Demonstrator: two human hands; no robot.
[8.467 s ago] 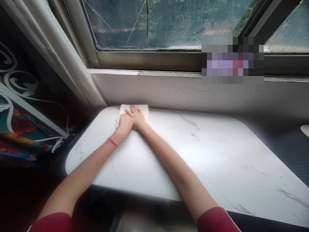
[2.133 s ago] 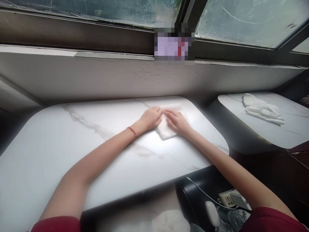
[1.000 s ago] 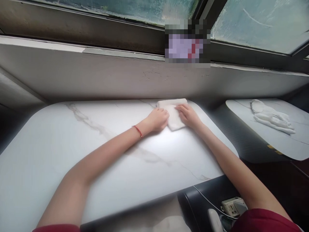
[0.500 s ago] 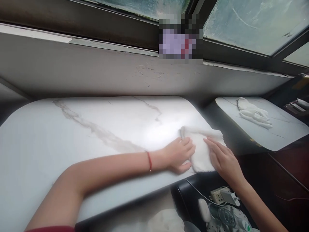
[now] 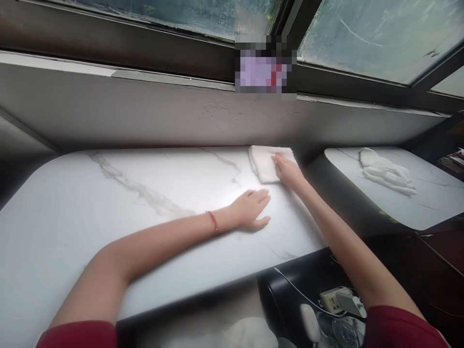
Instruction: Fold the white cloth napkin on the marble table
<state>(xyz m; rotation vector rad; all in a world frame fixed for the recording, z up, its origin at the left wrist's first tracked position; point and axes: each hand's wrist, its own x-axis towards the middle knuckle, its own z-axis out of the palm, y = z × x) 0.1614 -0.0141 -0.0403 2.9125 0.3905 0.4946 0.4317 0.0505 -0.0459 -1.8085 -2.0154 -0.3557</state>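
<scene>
White folded cloth (image 5: 266,162) lies at the far right corner of the marble worktop (image 5: 108,217), long axis running away toward the wall. Right hand (image 5: 288,171) presses flat on its right side, fingers together; left hand (image 5: 252,209) rests nearer, fingers extended flat on bare worktop, apart from cloth.

Soft window daylight, blurred edges

marble tabletop (image 5: 108,203), grimy window (image 5: 362,34), grey sill (image 5: 108,104)
</scene>
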